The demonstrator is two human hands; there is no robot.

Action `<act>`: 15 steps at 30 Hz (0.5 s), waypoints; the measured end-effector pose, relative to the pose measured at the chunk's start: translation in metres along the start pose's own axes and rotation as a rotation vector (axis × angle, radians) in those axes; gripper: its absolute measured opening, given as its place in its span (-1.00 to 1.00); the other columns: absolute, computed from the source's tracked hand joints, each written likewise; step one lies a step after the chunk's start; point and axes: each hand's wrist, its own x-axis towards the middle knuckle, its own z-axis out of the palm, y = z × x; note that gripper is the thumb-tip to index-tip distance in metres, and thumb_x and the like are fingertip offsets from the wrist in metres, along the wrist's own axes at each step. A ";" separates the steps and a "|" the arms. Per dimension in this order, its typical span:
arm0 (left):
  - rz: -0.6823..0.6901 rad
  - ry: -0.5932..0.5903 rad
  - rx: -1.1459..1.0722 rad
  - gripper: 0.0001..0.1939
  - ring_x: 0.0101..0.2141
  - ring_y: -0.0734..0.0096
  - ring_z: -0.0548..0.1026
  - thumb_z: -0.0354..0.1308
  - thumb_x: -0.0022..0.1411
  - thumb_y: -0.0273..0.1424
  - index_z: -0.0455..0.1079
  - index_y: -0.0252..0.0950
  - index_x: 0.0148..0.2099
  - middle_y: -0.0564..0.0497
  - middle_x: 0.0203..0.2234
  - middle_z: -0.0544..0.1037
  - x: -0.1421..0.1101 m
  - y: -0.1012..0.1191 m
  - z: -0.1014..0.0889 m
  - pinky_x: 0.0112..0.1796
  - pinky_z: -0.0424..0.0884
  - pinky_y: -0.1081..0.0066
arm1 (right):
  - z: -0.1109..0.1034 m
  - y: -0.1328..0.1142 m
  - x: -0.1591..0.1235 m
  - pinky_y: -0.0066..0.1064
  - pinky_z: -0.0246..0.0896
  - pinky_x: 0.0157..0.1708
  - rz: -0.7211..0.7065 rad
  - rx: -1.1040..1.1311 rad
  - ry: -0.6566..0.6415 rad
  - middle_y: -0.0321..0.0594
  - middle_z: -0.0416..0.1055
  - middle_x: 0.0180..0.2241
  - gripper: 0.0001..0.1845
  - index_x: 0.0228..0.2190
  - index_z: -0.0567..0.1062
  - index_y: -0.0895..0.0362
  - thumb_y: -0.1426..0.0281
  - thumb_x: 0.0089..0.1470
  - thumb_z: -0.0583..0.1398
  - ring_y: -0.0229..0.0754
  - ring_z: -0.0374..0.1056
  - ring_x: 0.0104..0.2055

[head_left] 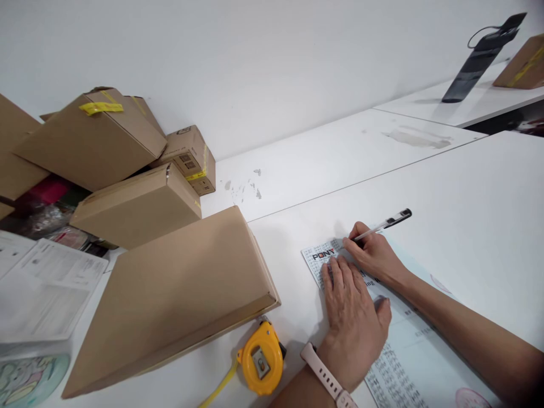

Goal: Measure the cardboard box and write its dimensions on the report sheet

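Observation:
A light blue printed sheet (429, 351) lies on the white table, with the word PONY near its far left corner and handwriting in rows along its left side. My left hand (355, 314) rests flat on it, fingers stretched out, holding nothing. Closed around a pen (393, 220) with a clear barrel and black cap end, my right hand (376, 252) sits at the sheet's upper edge. The pen's tip is hidden behind my fingers. Left of my left wrist lies a yellow tape measure (262, 360) with some tape pulled out.
A flat cardboard box (182, 289) lies left of the sheet. Behind it are stacked cartons (97, 136) with yellow tape. Printed papers (46, 289) lie at far left. A dark water bottle (478, 62) stands at the back right, near another carton (525, 62).

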 end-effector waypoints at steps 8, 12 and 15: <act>-0.003 -0.013 -0.035 -0.24 0.35 -0.24 0.11 -0.04 0.42 -0.10 0.14 -0.71 0.35 -0.51 0.33 0.19 0.000 0.000 0.001 0.31 0.11 -0.13 | -0.001 -0.002 0.000 -0.38 -0.01 -0.54 0.014 -0.010 0.002 -0.46 0.13 -0.68 -0.81 -0.49 0.21 0.01 0.30 0.10 0.13 -0.26 0.09 -0.60; -0.002 -0.020 -0.037 -0.23 0.35 -0.26 0.09 -0.03 0.42 -0.11 0.11 -0.72 0.35 -0.52 0.33 0.18 0.001 0.000 0.002 0.32 0.09 -0.15 | 0.000 -0.002 0.000 -0.38 -0.02 -0.55 0.007 -0.015 -0.002 -0.47 0.12 -0.69 -0.81 -0.49 0.20 0.00 0.30 0.10 0.13 -0.26 0.08 -0.61; -0.005 -0.027 -0.036 -0.22 0.35 -0.26 0.09 -0.02 0.41 -0.10 0.10 -0.72 0.36 -0.52 0.34 0.17 0.001 0.000 0.002 0.31 0.09 -0.16 | -0.001 -0.001 0.000 -0.39 -0.03 -0.56 0.004 -0.010 0.000 -0.48 0.11 -0.70 -0.81 -0.49 0.20 0.00 0.33 0.09 0.13 -0.27 0.07 -0.61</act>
